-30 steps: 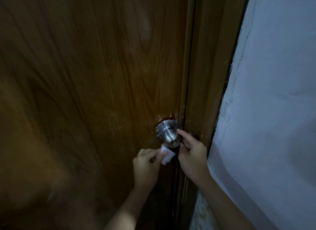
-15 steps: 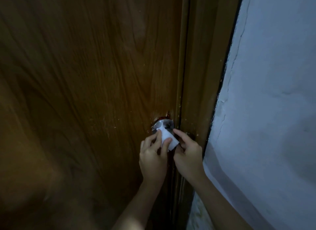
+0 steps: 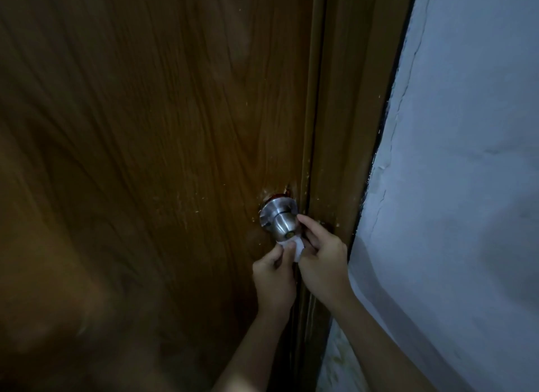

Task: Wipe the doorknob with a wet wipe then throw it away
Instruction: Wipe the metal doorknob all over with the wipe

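Observation:
A round silver doorknob [image 3: 279,218] sticks out of the brown wooden door [image 3: 145,158] near its right edge. Just under the knob's front face is a small white wet wipe [image 3: 297,249], folded, touching the knob's lower rim. My left hand [image 3: 274,278] pinches the wipe from the left with thumb and fingers. My right hand [image 3: 322,257] is beside it on the right, its forefinger against the knob's right side and its other fingers curled against the wipe. Part of the wipe is hidden between the two hands.
The brown door frame [image 3: 341,129] runs upright just right of the knob. A pale blue-white wall [image 3: 466,187] with cracked paint fills the right side. The scene is dim.
The wipe, which covered the top and front of the knob half a second ago, has slid down below it with my left hand. The knob shows bare again.

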`<action>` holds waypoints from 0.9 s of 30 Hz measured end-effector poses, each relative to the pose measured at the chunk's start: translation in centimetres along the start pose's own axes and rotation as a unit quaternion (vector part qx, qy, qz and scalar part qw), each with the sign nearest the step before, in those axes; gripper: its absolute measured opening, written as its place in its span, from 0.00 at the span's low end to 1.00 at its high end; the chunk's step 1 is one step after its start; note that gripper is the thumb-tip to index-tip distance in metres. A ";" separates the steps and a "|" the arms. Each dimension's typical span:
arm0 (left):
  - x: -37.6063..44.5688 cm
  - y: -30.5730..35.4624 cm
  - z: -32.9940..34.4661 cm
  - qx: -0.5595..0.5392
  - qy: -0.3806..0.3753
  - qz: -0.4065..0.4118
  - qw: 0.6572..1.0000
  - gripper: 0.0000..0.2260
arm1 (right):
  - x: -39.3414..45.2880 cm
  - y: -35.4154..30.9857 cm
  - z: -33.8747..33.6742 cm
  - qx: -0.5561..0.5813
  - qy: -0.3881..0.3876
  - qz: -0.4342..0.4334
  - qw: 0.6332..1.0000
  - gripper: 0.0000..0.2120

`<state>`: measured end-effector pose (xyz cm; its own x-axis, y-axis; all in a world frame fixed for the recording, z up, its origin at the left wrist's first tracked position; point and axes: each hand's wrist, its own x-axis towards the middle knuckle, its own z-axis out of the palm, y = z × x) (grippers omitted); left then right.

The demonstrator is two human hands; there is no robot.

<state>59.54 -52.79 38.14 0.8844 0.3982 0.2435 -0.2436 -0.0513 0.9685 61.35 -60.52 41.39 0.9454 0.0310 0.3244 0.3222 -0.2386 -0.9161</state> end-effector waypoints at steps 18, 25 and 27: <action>1.7 3.2 -3.2 0.194 -0.061 0.233 0.951 0.15 | -0.5 -1.0 -0.6 0.022 0.165 -0.107 0.980 0.09; 4.7 4.4 -3.1 0.343 -0.051 0.171 0.922 0.33 | 3.1 -3.2 0.3 -0.183 0.095 -0.192 0.960 0.17; 4.9 4.4 -3.2 0.367 -0.076 0.180 0.909 0.34 | 3.7 -3.5 0.4 -0.228 0.055 -0.198 0.952 0.14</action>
<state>61.53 -48.11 43.44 0.8582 0.1065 0.5021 -0.2460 -0.7733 0.5844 63.77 -59.20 45.74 0.7345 0.1098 0.6697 0.5744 -0.6261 -0.5273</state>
